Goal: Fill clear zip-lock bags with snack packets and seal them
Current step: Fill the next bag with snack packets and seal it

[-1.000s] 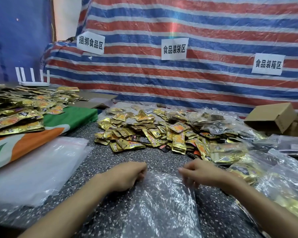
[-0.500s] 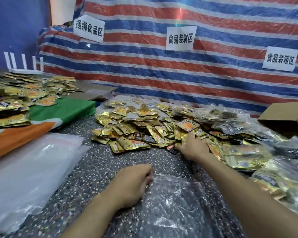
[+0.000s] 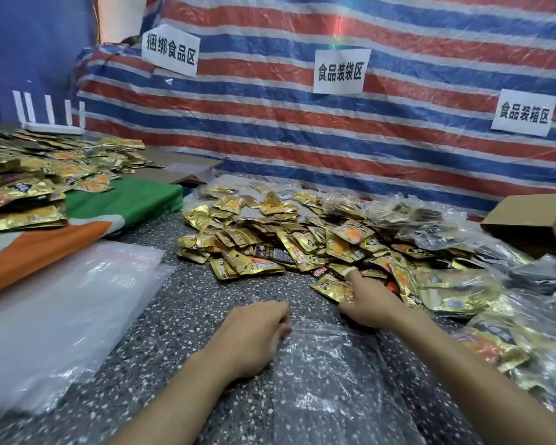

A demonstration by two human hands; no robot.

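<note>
Speckled dark tabletop (image 3: 190, 300) beneath everything, striped tarp (image 3: 302, 139) hung behind with three paper signs. Flat on that top, straight ahead of the body: one clear zip-lock bag (image 3: 328, 380), empty by the look of it, long axis running away from the viewer, mouth at the far end and aimed at the heap of gold snack packets (image 3: 286, 239). Just beyond that mouth, the heap's near edge.

Left hand (image 3: 251, 335) curled at the mouth's left corner, fingers pinching the film there (holding the opening, most likely). Right hand (image 3: 371, 303) farther out, past the mouth's right corner, laid on the heap's near edge; forefinger straight and capped with a pale cot, thumb spread toward the table, one gold packet (image 3: 329, 289) between the two. Remaining fingers hidden behind the back of the hand; grip or no grip, impossible to tell.

Hinge of the coming move, by judgement: packets forward and slightly right of the mouth, far nearer the right hand than the left. Short pull back and leftward along the bag's long axis probably enough, given a lip held up by the left. No filling or sealing on this bag yet.

Off to the left, a stack of empty bags (image 3: 61, 316); off to the right, filled bags (image 3: 527, 332) and a cardboard box (image 3: 533, 220).
</note>
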